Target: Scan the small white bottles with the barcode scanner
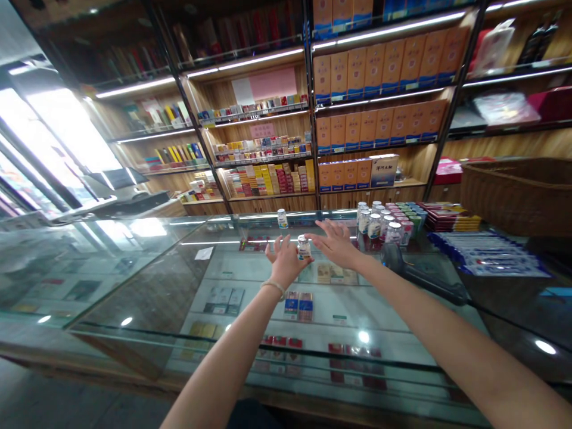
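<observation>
A small white bottle (304,249) with a printed label stands upright over the glass counter, between my two hands. My left hand (285,260), with a bracelet at the wrist, grips its lower left side, thumb at the base and other fingers raised. On the other side my right hand (335,242) has its fingers stretched out and spread. Its nearest fingertip is by the bottle's white cap; whether it touches, I cannot tell. Farther back, a second white bottle (282,218) stands alone on the glass.
Several similar bottles (374,225) stand in rows at the right, beside flat packets (489,253) and a wicker basket (518,193). A black handheld scanner (424,280) with a cable lies near my right forearm. The glass counter (156,298) holds packs inside; stocked shelves (268,202) rise behind.
</observation>
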`<state>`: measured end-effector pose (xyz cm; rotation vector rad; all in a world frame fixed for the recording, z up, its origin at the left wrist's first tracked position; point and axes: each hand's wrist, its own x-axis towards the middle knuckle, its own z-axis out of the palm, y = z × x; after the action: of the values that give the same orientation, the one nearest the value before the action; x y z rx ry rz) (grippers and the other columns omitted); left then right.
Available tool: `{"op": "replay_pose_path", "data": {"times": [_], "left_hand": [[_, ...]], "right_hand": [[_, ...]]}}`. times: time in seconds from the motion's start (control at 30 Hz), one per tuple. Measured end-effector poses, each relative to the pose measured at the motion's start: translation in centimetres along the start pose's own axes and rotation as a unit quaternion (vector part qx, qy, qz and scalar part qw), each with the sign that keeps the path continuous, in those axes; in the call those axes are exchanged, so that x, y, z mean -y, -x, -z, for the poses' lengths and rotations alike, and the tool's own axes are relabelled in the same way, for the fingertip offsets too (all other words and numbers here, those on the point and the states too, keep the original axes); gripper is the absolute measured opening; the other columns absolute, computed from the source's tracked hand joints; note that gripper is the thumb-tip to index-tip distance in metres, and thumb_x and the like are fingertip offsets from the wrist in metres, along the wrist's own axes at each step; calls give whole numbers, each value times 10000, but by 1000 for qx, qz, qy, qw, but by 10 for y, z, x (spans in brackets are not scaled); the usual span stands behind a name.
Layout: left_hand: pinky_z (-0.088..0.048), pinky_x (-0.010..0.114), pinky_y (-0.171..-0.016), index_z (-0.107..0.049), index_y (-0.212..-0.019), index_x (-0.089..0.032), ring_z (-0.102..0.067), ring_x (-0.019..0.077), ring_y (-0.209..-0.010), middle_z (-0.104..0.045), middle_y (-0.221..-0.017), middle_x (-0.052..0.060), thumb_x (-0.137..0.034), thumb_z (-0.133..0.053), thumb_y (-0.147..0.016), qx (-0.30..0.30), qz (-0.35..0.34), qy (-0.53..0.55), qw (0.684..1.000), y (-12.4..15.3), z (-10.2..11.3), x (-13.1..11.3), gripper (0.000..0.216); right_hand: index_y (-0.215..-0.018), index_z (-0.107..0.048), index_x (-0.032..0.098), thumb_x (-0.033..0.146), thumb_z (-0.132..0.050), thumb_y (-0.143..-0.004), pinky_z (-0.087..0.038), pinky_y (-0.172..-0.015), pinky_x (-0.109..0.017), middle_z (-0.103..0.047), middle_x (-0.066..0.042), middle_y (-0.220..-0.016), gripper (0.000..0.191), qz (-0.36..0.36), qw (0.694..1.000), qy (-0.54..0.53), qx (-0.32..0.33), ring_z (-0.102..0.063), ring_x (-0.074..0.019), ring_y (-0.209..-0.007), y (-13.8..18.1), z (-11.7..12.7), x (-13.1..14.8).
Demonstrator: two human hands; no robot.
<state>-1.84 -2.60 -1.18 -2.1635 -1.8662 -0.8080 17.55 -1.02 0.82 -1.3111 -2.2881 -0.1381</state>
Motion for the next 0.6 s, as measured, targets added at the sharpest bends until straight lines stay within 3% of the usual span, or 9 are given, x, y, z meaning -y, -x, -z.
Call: {"op": "replay_pose_path", "data": {"times": [0.13, 0.27, 0.6], "left_hand": [[-192, 673, -1220, -697, -956, -202, -350, 407, -1486, -499, -1543, 187, -465, -905, -660, 31, -13, 7, 999, -3, 5, 11, 447], [-195, 681, -1212, -758, -956, -272, -348, 390, -1488, -512, -1550, 121, -398, -847, -743, 25, -12, 13, 1000, -7, 13, 23, 263], [-146, 678, -1232, -788, -849, -286, -338, 363, -1493, -549, -1534, 55, -342, -788, -818, -1, -50, 18, 999, -13, 16, 33, 65]], "right_hand": [[-1482, -519, 461, 470, -494, -1025, -213, -1191, -650, -332, -56, -1670, 458, 24, 999, 25, -6, -231, -346, -1538, 2, -3, -5], [-1506, -486, 445, 461, -678, -919, -199, -1191, -648, -264, -72, -1701, 619, 39, 998, 42, -20, -178, -361, -1554, 3, -8, -6], [-1497, -495, 415, 350, -703, -911, -198, -1188, -617, -298, -91, -1689, 625, 7, 996, 54, -72, -226, -350, -1544, -5, -33, 6]]}}
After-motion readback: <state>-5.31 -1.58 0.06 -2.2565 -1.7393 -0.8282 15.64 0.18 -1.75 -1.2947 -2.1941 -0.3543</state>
